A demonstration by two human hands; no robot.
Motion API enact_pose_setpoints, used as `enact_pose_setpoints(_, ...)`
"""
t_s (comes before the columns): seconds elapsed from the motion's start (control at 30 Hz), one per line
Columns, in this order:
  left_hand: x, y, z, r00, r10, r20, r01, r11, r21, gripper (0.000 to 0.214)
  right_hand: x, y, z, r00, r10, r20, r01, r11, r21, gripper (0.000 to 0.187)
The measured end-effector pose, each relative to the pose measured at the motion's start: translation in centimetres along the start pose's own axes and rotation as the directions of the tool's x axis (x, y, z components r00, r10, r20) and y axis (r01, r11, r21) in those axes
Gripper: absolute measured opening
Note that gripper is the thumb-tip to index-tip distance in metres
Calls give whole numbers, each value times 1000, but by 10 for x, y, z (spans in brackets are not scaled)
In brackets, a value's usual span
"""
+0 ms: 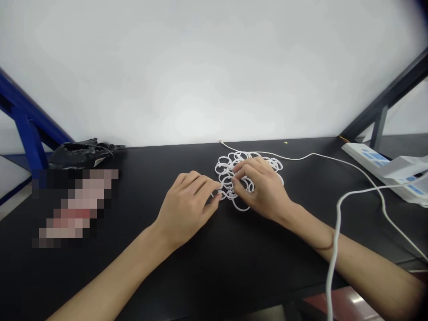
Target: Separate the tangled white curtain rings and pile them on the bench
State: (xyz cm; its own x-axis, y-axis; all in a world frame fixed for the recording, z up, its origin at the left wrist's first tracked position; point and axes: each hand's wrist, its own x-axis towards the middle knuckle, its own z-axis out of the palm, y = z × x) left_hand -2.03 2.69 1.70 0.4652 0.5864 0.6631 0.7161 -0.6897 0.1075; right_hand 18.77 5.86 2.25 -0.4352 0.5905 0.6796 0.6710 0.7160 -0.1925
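Note:
A white cord, looped and knotted into a flower-like mat of rings (230, 193), lies on the black tabletop (214, 267). At its left edge, my left hand (187, 207) has thumb and forefinger pinched on one of the cord loops. My right hand (264, 189) reaches over the mat from the right, its thumb and fingertips closed on the cord near the middle. The palm and forearm of that hand hide part of the rings. One long free end (312, 154) of cord runs off to the right from the top of the mat.
A crumpled black plastic bag (78, 154) lies at the back left, with a pixelated patch before it. White boxes with blue print (377, 162) lie at the right. Another white cord (337, 232) hangs across my right forearm. A pale wall (200, 67) stands behind.

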Motion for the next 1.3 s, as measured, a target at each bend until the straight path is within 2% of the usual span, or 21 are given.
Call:
enact_pose_setpoints(0.03,0,-1,0,1000,-14,-6,14,1000,-2,10,0,-1,-1,1000,-5,10,4,1000,18,4)
enact_pose_setpoints(0.17,1,-3,0,999,-49,-15,49,998,27,12,-2,-4,-3,988,-91,123,79,992,102,41)
enact_pose_setpoints(0.23,1,-4,0,999,-49,-21,49,998,26,11,-4,-5,-3,978,-133,161,118,988,102,48)
enact_pose_setpoints(0.47,1,-4,0,998,-41,-37,41,999,-4,9,-5,-2,0,976,-149,157,138,987,79,46)
enact_pose_setpoints(0.6,0,-3,1,997,-53,-51,50,997,-50,8,-4,-2,1,979,-148,137,132,984,119,38)
enact_pose_setpoints(0.67,0,-2,1,995,-84,-62,78,992,-95,8,-4,-4,0,983,-125,133,101,979,177,36)
enact_pose_setpoints(0.77,0,0,0,985,-171,-40,163,975,-153,18,-3,-8,0,986,-4,168,-50,948,316,39)
enact_pose_setpoints(0.83,-1,0,-1,976,-213,33,216,961,-173,37,-2,-10,-1,978,82,191,-160,886,436,37)
enact_pose_setpoints(0.9,-1,0,0,971,-206,121,225,957,-181,49,-2,-11,0,974,125,189,-212,799,563,35)
enact_pose_setpoints(1.0,-2,-1,2,968,-164,191,200,962,-185,46,-3,-9,2,975,123,185,-217,705,676,35)
enact_pose_setpoints(1.07,-3,-2,4,972,-152,181,185,967,-177,42,-4,-7,3,979,90,181,-190,722,665,35)
enact_pose_setpoints(1.2,-4,-4,6,981,-140,136,159,977,-143,38,-4,-5,0,988,13,154,-93,845,527,39)
enact_pose_setpoints(1.3,-3,-7,6,979,-158,131,174,977,-120,36,-4,-6,-3,989,-24,146,-48,879,474,38)
